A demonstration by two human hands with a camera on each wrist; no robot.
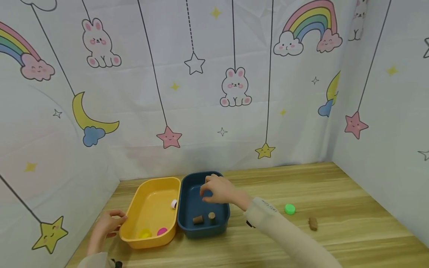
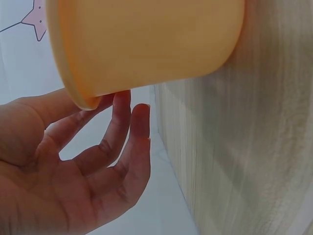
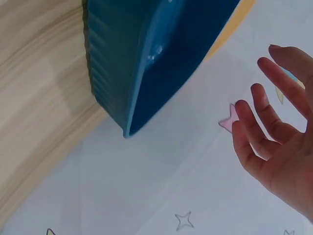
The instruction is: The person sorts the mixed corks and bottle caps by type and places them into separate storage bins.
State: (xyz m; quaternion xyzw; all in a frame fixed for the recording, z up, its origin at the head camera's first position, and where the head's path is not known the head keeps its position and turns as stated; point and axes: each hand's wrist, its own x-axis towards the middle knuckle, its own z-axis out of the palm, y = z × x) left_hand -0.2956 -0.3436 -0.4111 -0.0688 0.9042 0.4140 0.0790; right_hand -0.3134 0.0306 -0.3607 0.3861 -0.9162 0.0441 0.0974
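Observation:
My left hand is at the outer left side of a yellow plastic bin, its fingers touching near the rim. In the left wrist view the fingers are loosely bent beside the bin's wall. Over the dark blue bin hovers my right hand, fingers loosely bent and holding nothing. Two brown cork-like pieces lie in the blue bin: a tilted one and an upright one. The yellow bin contains a yellow cap, a magenta cap and a small white-and-black piece.
A green cap and a brown lumpy piece lie on the wooden table, right of the bins. The bins stand side by side and touching. A white patterned curtain surrounds the table's back and sides.

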